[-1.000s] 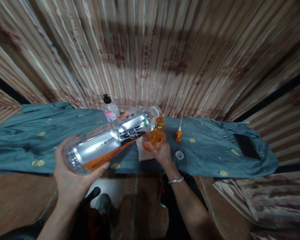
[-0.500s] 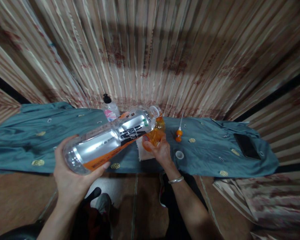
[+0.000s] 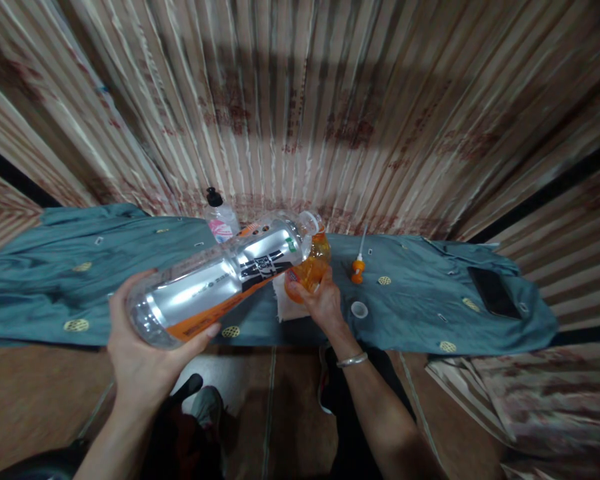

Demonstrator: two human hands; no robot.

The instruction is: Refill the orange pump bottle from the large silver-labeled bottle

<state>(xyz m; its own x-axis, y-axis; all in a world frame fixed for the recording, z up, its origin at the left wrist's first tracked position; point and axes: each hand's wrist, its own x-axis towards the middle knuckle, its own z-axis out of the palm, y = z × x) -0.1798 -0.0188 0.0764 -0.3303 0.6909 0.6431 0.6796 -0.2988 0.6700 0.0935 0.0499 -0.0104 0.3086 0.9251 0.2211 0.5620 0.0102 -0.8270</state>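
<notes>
Unmoved — 2 hands (image 3: 145,357) (image 3: 326,303) grip 1 silver btl (image 3: 220,283) L, 1 orange btl (image 3: 316,259) R.

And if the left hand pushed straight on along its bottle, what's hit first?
Likely the orange bottle, at its neck; the silver-labelled bottle in the left hand overlaps it there, though depth is unclear.

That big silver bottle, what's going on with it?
The left hand holds the silver bottle tilted, its open mouth at the top of the orange bottle, which the right hand grips. I can't tell if anything is flowing. The orange pump top lies off the bottle on the blue-green cloth, near a small white cap.
</notes>
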